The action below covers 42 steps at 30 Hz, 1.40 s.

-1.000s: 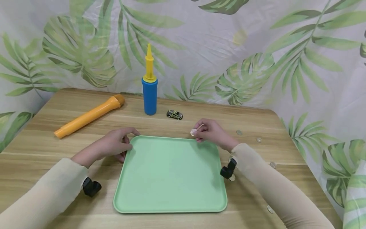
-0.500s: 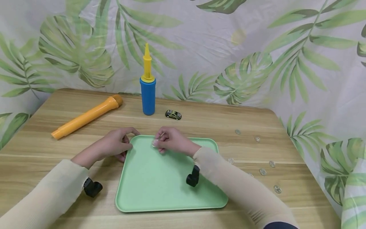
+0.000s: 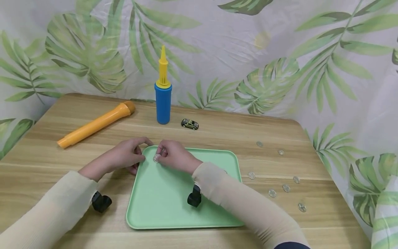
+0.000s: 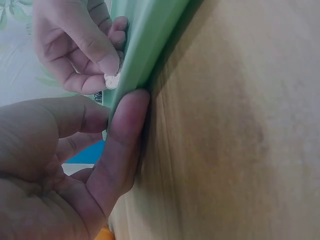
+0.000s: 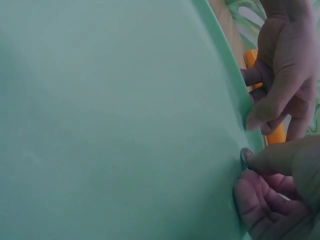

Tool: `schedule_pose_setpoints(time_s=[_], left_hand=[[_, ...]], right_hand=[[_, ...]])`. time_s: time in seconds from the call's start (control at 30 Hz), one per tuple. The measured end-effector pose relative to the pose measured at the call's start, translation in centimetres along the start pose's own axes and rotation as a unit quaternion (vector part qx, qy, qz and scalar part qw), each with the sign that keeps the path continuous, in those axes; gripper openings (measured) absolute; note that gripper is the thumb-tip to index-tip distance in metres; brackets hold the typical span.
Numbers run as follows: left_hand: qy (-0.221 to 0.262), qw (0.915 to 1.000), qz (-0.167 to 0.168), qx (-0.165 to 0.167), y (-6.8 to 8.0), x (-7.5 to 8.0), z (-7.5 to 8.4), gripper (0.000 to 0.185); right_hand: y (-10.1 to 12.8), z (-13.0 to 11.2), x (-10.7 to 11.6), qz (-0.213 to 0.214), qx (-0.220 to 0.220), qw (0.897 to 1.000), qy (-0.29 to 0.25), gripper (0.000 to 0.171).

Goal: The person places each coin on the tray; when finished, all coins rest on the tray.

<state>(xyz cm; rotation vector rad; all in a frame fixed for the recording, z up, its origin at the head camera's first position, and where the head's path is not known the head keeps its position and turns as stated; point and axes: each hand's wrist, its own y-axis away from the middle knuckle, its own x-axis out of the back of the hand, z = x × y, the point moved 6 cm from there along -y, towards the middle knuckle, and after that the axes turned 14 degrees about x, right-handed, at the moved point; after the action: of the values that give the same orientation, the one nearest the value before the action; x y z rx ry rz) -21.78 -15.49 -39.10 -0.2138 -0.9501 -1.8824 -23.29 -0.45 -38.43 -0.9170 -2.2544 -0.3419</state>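
Observation:
A pale green rectangular tray (image 3: pixel 168 200) lies on the wooden table. At its far left corner my left hand (image 3: pixel 125 154) grips the rim, thumb on the upper side. The left wrist view shows that hand's fingers (image 4: pixel 131 115) against the tray's edge. My right hand (image 3: pixel 174 155) is over the same corner, pinching a silver coin (image 3: pixel 157 158) between thumb and fingers. In the right wrist view the coin (image 5: pixel 245 156) is close to the tray's inner rim, partly covered by the thumb.
Several loose coins (image 3: pixel 272 193) lie right of the tray. Behind it stand a blue and yellow hand pump (image 3: pixel 163 103) and a small toy car (image 3: pixel 189 124). An orange toy microphone (image 3: pixel 96 125) lies at the back left. A leaf-patterned cloth (image 3: pixel 217 52) hangs behind the table.
My right hand has carried the coin leftward from the tray's far right edge to its far left corner. The left hand has stayed at the rim.

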Motion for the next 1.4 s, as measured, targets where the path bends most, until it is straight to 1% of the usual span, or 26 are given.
schedule_pose_setpoints(time_s=[0.1, 0.23, 0.5, 0.7, 0.93, 1.03, 1.17, 1.3, 1.4], left_hand=[[0.001, 1.0, 0.001, 0.005, -0.2, 0.0, 0.0, 0.051], [0.003, 1.0, 0.002, 0.009, -0.3, 0.0, 0.0, 0.054], [0.002, 1.0, -0.004, 0.005, -0.2, -0.1, -0.3, 0.061], [0.003, 1.0, -0.003, -0.001, -0.3, -0.1, -0.4, 0.062], [0.01, 0.9999, -0.005, -0.009, -0.2, 0.0, -0.5, 0.063], [0.013, 0.9999, -0.005, -0.005, -0.2, 0.0, -0.6, 0.064], [0.015, 0.9999, -0.005, 0.0, -0.2, -0.1, -0.6, 0.064], [0.013, 0.9999, -0.005, -0.004, -0.1, -0.1, -0.5, 0.064], [0.01, 0.9999, -0.003, -0.005, 0.0, -0.1, -0.4, 0.064]], right_hand=[[0.0, 0.1, 0.0, -0.001, -0.01, 1.0, 0.021, 0.009], [-0.1, 0.2, -0.1, -0.002, -0.014, 0.999, 0.031, 0.01], [-0.2, 0.4, -0.4, -0.005, -0.015, 0.999, 0.035, 0.012], [-0.2, 0.4, -0.5, -0.008, -0.016, 0.999, 0.044, 0.008], [-0.2, 0.6, -0.4, -0.005, -0.012, 0.999, 0.041, 0.009], [-0.1, 0.8, -0.3, 0.003, -0.005, 1.0, 0.026, 0.011], [0.5, 1.2, 0.0, 0.013, -0.001, 1.0, -0.01, 0.013], [1.6, 1.6, 0.8, 0.017, -0.003, 0.999, -0.049, 0.013], [2.7, 1.9, 1.9, 0.026, -0.006, 0.996, -0.084, 0.014]])
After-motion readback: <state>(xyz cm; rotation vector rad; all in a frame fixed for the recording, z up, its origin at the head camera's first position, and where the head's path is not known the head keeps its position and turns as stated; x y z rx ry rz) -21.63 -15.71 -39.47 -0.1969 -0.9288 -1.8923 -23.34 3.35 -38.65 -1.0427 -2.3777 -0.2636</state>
